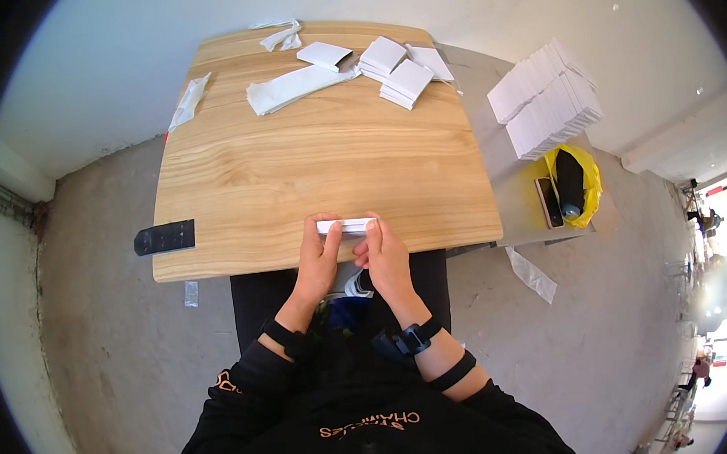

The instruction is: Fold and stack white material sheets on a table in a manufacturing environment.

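Note:
Close to the near edge of the wooden table [316,167], a thin white box [346,226] is held level between my two hands. My left hand [318,256] grips its left end, the thumb lying along the near side. At the other end, the thumb and fingers of my right hand [387,261] pinch it, and some lower fingers curl underneath. A narrow dark line runs along the side of the box facing me. The underside is hidden.
At the table's far side lie a white sleeve-like box [324,56], a white stack of flat sheets [297,89] and several white boxes [408,83]. A black strip-shaped object [164,237] overhangs the left edge. Rightward stand white stacks [545,97], a phone [549,202] and a yellow bag [593,183].

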`<state>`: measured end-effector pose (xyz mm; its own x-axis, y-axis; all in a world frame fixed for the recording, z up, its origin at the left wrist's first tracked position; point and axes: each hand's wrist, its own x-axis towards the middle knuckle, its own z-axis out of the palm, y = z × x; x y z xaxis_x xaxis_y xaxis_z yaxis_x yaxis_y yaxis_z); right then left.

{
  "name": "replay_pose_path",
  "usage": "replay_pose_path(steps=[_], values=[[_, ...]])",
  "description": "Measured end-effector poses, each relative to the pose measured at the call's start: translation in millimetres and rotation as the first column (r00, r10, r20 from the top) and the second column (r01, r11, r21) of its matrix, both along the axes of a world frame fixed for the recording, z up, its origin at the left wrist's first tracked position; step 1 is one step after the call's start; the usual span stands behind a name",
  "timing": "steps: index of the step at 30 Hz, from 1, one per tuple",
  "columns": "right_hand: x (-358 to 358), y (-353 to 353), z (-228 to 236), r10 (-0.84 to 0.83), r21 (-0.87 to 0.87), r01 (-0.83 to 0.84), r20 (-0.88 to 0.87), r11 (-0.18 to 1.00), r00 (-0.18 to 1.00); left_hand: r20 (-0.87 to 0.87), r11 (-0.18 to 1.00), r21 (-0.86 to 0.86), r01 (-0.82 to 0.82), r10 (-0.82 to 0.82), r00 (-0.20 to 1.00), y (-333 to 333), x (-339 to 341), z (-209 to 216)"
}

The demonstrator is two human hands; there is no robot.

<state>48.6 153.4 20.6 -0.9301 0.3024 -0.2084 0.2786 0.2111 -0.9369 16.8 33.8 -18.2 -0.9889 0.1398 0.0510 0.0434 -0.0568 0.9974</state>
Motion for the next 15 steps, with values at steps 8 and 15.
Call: replay_pose_path(steps=[8,15], values=[[-4.6,7.6,4.0,0.011,-0.224,0.008,0.083,0.974,0.996,0.072,0.984,0.177,0.033,-0.046,0.996,-4.0,-4.1,-1.1],[-6.1,3.7,2.4,0.007,-0.134,-0.005,0.015,0.991,1.0,0.181,0.973,0.228,0.034,-0.076,0.98,-11.2,-6.0,5.2]])
